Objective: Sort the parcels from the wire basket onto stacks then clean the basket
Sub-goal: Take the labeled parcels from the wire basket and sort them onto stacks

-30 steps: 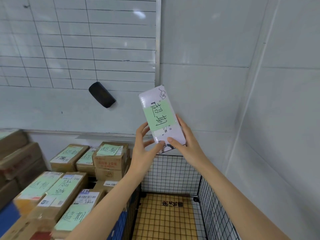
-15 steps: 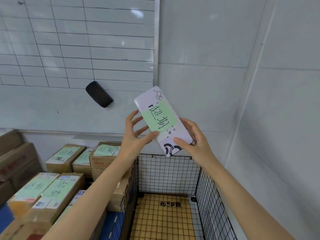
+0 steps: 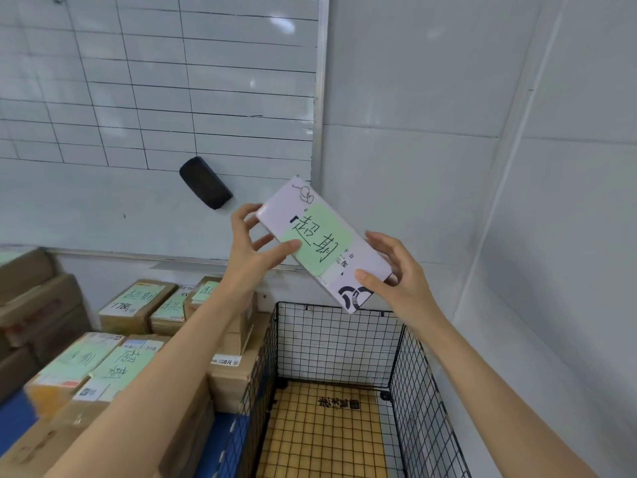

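above the wire basket (image 3: pixel 337 339), you hold a white parcel (image 3: pixel 324 246) with a green label tilted in the air; your left hand (image 3: pixel 248 250) pinches its upper end, your right hand (image 3: pixel 396 270) grips its lower end; cardboard parcels (image 3: pixel 138 305) sit stacked just left of the basket.

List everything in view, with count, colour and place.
white parcel: one, white with green label, held above the basket
wire basket: one, black, in the wall corner
mat: one, yellow gridded, basket bottom
cardboard parcels: many, brown with green labels, stacked left of the basket
whiteboard: one, white with ruled lines, left wall
eraser: one, black, on the whiteboard
left hand: pinches the parcel's upper end
right hand: grips its lower end
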### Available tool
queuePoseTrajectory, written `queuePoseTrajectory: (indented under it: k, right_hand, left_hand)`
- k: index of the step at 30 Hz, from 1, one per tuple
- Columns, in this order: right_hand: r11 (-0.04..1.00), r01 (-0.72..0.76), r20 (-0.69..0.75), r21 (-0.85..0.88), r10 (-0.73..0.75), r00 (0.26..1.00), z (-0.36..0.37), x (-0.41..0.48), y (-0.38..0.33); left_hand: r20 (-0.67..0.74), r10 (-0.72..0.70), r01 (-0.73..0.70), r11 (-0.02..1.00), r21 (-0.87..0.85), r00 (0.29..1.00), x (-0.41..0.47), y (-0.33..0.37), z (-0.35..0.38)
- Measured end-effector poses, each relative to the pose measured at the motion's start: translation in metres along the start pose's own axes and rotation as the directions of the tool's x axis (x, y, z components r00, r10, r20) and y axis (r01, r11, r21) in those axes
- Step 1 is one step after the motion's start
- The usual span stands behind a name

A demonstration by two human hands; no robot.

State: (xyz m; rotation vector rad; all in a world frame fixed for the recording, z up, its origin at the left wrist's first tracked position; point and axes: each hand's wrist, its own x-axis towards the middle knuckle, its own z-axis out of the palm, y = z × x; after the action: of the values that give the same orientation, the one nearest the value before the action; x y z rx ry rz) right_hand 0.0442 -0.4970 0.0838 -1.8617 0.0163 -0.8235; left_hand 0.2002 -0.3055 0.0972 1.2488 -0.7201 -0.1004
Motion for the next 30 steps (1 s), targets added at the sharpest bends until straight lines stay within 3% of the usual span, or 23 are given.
queuePoseTrajectory:
  k: [7, 18, 23, 30]
  right_hand:
    - [0.999, 0.020, -0.010, -0.031, -0.021, 1.000, 0.007, 0.001, 0.007]
    - [0.994, 0.103, 0.033, 0.037, -0.104, 0.994, 0.114, 0.014, -0.008]
    - [0.989, 0.121, 0.013, 0.081, -0.123, 0.992, 0.166, 0.021, -0.026]
    - [0.998, 0.069, -0.052, -0.004, -0.069, 0.996, 0.244, 0.020, -0.034]
  left_hand:
    - [-0.168, -0.108, 0.078, 0.981, -0.176, 0.980, -0.028, -0.006, -0.008]
    - [-0.489, -0.112, 0.049, 0.989, -0.138, 0.865, -0.089, 0.019, -0.102]
    - [-0.540, -0.077, 0.014, 0.993, -0.120, 0.838, -0.109, 0.034, -0.148]
    - [-0.572, -0.084, 0.015, 0.992, -0.124, 0.816, -0.118, 0.028, -0.221]
